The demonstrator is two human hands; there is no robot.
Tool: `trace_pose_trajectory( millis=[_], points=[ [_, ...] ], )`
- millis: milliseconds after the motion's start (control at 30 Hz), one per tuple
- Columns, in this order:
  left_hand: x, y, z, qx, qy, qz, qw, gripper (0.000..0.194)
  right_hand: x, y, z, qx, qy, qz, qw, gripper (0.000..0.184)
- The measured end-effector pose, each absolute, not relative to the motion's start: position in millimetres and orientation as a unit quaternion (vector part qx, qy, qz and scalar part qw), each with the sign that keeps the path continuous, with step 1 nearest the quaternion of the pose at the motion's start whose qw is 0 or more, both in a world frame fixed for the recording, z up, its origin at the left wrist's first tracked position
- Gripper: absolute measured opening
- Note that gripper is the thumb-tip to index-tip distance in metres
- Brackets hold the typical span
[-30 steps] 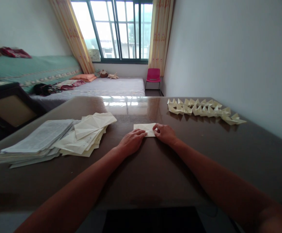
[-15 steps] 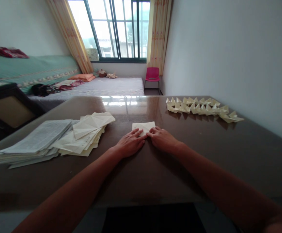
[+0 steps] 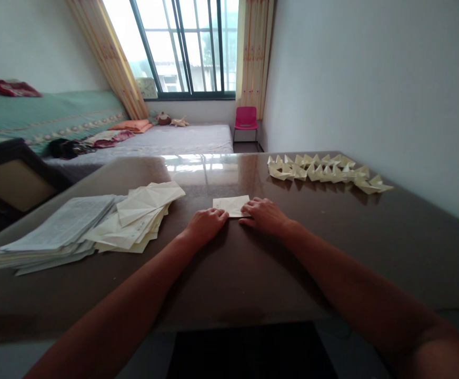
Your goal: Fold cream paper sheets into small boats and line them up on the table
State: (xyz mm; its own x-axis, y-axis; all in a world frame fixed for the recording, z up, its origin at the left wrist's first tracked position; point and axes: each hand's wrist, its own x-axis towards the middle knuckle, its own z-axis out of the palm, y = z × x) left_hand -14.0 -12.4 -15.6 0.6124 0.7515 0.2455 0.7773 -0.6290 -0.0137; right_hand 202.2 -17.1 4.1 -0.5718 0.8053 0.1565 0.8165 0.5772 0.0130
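Note:
A small folded sheet of cream paper [image 3: 233,206] lies flat on the brown table in front of me, with crease lines on its upper face. My left hand [image 3: 208,222] is closed at its near left corner, fingertips pressed together on the edge. My right hand [image 3: 267,215] grips the right side, its bent fingers on top and its thumb low by the near edge. The palms and the paper's underside are hidden.
Left on the table [image 3: 229,284] lie a stack of printed sheets [image 3: 58,223] and a fanned pile of creased cream papers [image 3: 146,210]. Several folded paper boats [image 3: 324,169] stand in rows at the far right. Beyond are a bed [image 3: 190,138] and a pink chair [image 3: 246,120].
My hands have drawn apart: the left has slid left to the paper's corner, the right slightly right. More of the paper's face shows. The view has shifted a little.

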Motion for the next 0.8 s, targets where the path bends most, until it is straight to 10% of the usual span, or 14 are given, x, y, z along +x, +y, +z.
trace_pose_trajectory(
  millis=[400, 800],
  points=[
    [-29.4, -4.8, -15.5, -0.894, -0.397, -0.202, 0.047, 0.026, 218.8, -3.0, 0.2, -0.394, -0.879, 0.022, 0.269, 0.021],
    [-36.6, -9.8, -15.5, -0.939, -0.298, -0.169, -0.022, 0.034, 209.8, -25.7, 13.5, -0.268, -0.952, 0.082, 0.122, 0.026]
  ],
)
